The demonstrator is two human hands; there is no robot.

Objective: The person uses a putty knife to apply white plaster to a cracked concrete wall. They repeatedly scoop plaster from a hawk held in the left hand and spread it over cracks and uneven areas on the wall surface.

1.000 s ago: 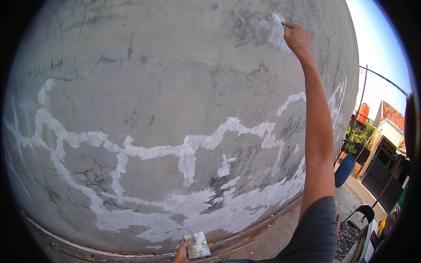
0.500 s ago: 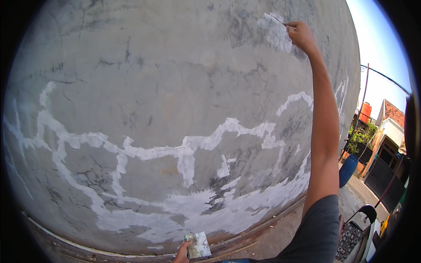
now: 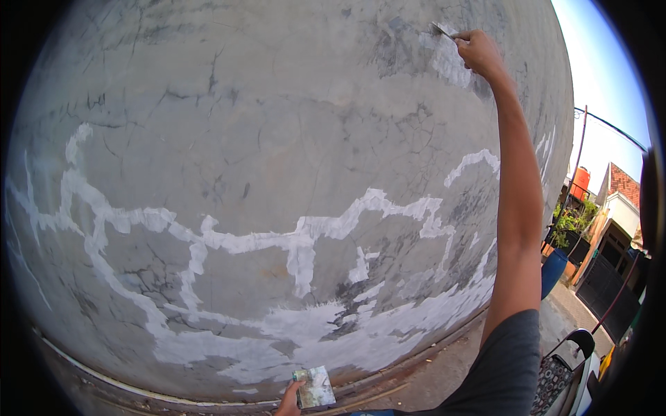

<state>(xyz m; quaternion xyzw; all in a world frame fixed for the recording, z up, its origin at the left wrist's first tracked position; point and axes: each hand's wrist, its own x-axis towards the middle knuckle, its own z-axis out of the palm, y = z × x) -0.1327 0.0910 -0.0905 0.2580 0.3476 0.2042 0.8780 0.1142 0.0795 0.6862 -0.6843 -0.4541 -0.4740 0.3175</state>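
High up on a grey plastered wall [image 3: 270,132], my raised right hand [image 3: 481,55] grips a putty knife [image 3: 443,32] by its handle. Its blade points up and left, over the upper edge of a patch of white filler [image 3: 452,66]; whether it touches the wall I cannot tell. Low in the view, my left hand [image 3: 289,402] holds a thin rectangular plate [image 3: 318,387] smeared with whitish filler, tilted near the wall's foot. Only part of the left hand shows.
White filler bands [image 3: 253,241] follow cracks across the wall, with a broad filled area [image 3: 229,350] lower down. At right stand a blue barrel [image 3: 553,272], a plant [image 3: 576,218], a dark gate [image 3: 607,288] and a patterned seat [image 3: 553,381].
The putty knife's blade has turned and shows more of its face, with its tip shifted slightly left across the filler patch. The whole view has shifted a little. My left hand keeps the plate low.
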